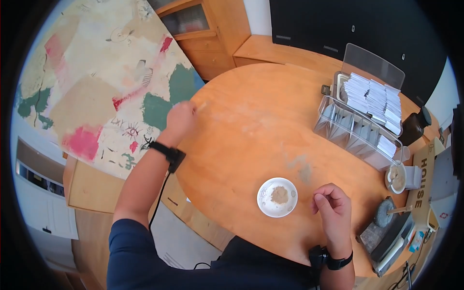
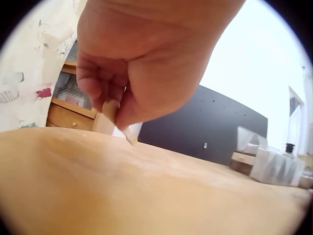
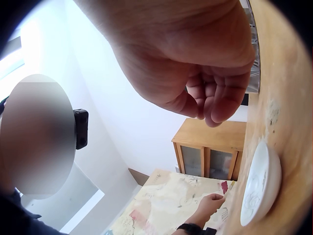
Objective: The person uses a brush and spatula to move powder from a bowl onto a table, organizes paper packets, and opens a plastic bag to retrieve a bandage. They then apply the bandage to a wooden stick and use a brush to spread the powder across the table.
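My left hand [image 1: 181, 119] is over the table's far left edge and pinches a small pale stick [image 2: 111, 111] with a whitish tip. In the left wrist view the tip points down, close over the tabletop. My right hand [image 1: 332, 207] is held over the table at the front right, its fingers curled in and the thumb against the index finger. Nothing shows between those fingertips [image 3: 215, 119]. Just left of the right hand stands a small white dish [image 1: 264, 189] with a little heap of tan powder [image 1: 279, 195] in it.
Pale smears mark the wooden table [image 1: 227, 145]. At the right stand a clear box of white packets [image 1: 369, 96], a dark jar [image 1: 416, 125], a small bowl [image 1: 396, 179] and a grey stone slab [image 1: 379, 237]. A painted canvas [image 1: 96, 96] leans beyond the left edge.
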The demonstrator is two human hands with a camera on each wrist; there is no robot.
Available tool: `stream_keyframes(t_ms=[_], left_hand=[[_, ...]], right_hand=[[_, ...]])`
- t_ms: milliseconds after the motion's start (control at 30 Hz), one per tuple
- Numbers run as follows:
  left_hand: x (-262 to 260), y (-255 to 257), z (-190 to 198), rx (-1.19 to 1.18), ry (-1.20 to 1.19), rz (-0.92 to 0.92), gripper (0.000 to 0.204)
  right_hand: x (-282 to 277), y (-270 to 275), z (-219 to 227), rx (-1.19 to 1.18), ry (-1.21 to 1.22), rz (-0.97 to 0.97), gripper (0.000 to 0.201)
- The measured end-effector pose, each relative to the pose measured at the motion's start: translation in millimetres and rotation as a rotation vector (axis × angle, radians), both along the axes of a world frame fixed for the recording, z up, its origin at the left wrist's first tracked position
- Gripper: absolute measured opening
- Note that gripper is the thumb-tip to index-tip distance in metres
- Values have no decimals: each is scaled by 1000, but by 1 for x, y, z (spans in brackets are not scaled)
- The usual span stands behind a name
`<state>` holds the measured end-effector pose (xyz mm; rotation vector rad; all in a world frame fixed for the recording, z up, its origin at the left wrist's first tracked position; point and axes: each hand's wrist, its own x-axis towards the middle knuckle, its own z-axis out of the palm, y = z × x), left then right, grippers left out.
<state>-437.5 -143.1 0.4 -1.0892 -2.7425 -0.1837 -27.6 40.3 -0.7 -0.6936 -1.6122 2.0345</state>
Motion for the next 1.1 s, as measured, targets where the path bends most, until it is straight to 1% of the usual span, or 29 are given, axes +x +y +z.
stream_keyframes(t_ms=[33, 67, 100, 167, 200, 267, 300, 367, 400, 433, 500, 533, 567, 667, 700, 767, 800, 833, 867, 900, 967, 1000, 1067, 1100], left_hand=[[-17, 1, -5, 10, 52, 34, 10], [-20, 4, 0, 23, 107, 69, 11], [-17, 4, 1, 26, 107, 76, 11], [-8, 13, 8, -45, -206, -22, 10], [-11, 18, 8, -44, -204, -28, 10], [-20, 23, 4, 95, 78, -10, 12], [-33, 28, 1, 94, 78, -8, 12], [-67, 40, -6, 51, 119, 156, 11], [-74, 44, -10, 52, 118, 159, 11], [-79, 48, -15, 56, 112, 144, 11], [-75, 56, -13, 61, 103, 122, 11], [-71, 57, -11, -1, 51, 72, 11], [-65, 60, -4, -65, 1, 20, 11], [-52, 61, 13, -66, 49, -57, 11], [-62, 60, 8, -71, 43, -56, 11], [-86, 61, -2, -11, 212, 38, 9], [-89, 59, -8, -8, 213, 43, 9], [-90, 58, -14, -44, 149, 49, 8], [-88, 60, -16, -80, 85, 50, 8], [-76, 61, -12, -76, 89, 40, 8], [-54, 61, 0, -64, -18, -220, 8], [-55, 67, 3, -71, -19, -234, 8], [-57, 70, 2, -43, 123, -187, 7], [-64, 74, -1, -43, 119, -178, 7]], right_hand=[[0, -1, 1, -2, -7, 9, 3], [0, -2, 1, 16, -7, 21, 3], [0, -2, 2, 37, -5, 31, 3], [0, 0, 2, 32, -5, 26, 3], [1, 0, 1, 17, -9, 16, 4], [1, -1, 2, 19, 6, 16, 4], [1, -1, 2, 23, 23, 24, 4], [1, -3, 5, 24, 16, 37, 5], [1, -4, 6, 25, 12, 44, 5], [0, -4, 5, 27, 10, 46, 5], [1, -1, 5, 24, 0, 37, 5], [3, 0, 5, 23, -1, 30, 5], [4, 2, 5, 14, 6, 23, 5], [3, 2, 5, 2, 20, 16, 5], [3, 1, 5, 8, 24, 34, 5], [3, -2, 6, -2, 10, 50, 5], [3, -2, 7, -9, 2, 60, 5], [3, -3, 7, -5, 3, 61, 5], [3, -2, 6, -8, 2, 64, 5], [4, 0, 5, -12, 3, 60, 6], [5, 3, 6, -15, 14, 50, 6], [5, 2, 6, -21, 16, 59, 6], [5, 1, 11, -1, -8, 61, 6], [3, 0, 13, 30, -26, 71, 6]])
